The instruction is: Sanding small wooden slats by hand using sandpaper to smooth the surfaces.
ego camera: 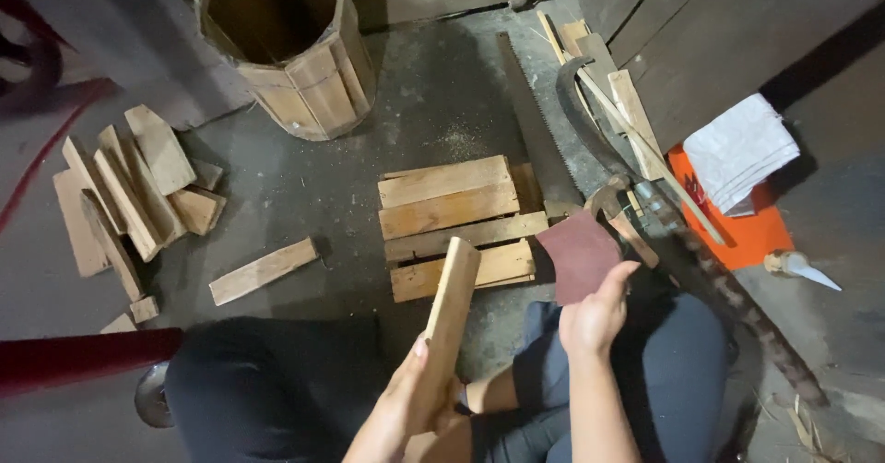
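Gripping a wooden slat (pixel 450 311) upright, the left hand (pixel 415 403) is closing round its lower end, just below the stacked boards (pixel 456 228), while the right hand (pixel 597 315) is pinching reddish sandpaper (pixel 579 255); steadying the slat firmly should help even rubbing.

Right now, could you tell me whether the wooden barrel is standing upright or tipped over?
Upright. The wooden barrel stands on the floor with its open mouth facing up, showing the dark inside.
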